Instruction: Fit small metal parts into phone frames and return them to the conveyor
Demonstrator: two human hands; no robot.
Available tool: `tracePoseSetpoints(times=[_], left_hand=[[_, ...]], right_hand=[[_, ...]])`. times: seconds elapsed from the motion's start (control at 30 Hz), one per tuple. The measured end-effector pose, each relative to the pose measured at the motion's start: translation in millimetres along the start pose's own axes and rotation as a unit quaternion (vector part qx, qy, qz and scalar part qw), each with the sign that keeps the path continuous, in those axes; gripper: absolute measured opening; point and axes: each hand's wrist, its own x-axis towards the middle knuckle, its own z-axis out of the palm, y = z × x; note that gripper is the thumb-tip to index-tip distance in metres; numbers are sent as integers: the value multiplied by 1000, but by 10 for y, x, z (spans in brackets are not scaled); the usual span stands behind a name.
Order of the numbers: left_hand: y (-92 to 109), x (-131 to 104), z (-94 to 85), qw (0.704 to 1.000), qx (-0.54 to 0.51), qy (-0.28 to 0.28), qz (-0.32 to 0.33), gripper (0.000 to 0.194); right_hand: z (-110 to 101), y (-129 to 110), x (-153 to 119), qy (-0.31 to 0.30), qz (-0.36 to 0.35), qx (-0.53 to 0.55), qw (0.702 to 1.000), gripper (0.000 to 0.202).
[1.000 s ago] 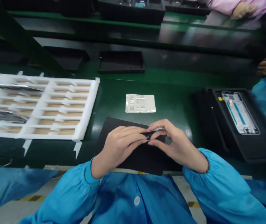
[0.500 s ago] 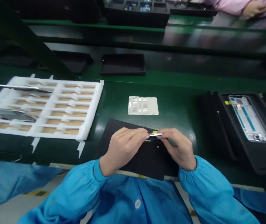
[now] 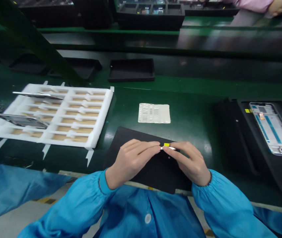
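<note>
Over a black mat [image 3: 153, 173], my left hand [image 3: 132, 159] and my right hand [image 3: 192, 162] hold a thin phone frame [image 3: 173, 148] between them. It is seen almost edge-on, and fingers cover most of it. A yellow tab [image 3: 166, 144] sticks up from its upper edge. My left hand pinches the left end, with its fingers together. On the right side, my right thumb and fingers close on the edge near the tab. Beyond the mat lies a pale card [image 3: 154, 113] with rows of small silvery strips.
A white slotted foam tray [image 3: 95, 130] stands at left, with two phone frames [image 3: 23, 120] leaning in its slots. At right, another phone frame [image 3: 274, 129] lies on black trays [image 3: 232, 142]. A shallow black tray [image 3: 131, 70] sits behind. A co-worker's pink sleeve [image 3: 255, 4] shows at top right.
My right fingers have shifted left along the phone frame's edge, closer to my left hand. The frame's dark underside, partly visible before, is now hidden. The whole view has moved slightly.
</note>
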Motion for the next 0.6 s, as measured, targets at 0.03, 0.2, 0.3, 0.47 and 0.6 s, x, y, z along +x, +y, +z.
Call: tracePoseSetpoints(times=[0.03, 0.2, 0.3, 0.47, 0.6], left_hand=[[-2, -37, -1, 1000, 6, -4, 18, 23], [-92, 9, -39, 999, -5, -44, 9, 25], [-355, 233, -47, 981, -113, -142, -76, 20], [-933, 508, 63, 894, -264, -278, -233, 18], [-1120, 494, 144, 852, -339, -297, -267, 21]], right_hand=[[-18, -16, 5, -3, 4, 11, 1000, 40], [-96, 50, 210, 21, 99, 68, 993, 21], [7, 315, 446, 23, 163, 28, 986, 7], [306, 752, 694, -111, 182, -19, 977, 10], [410, 810, 717, -135, 195, -44, 971, 10]])
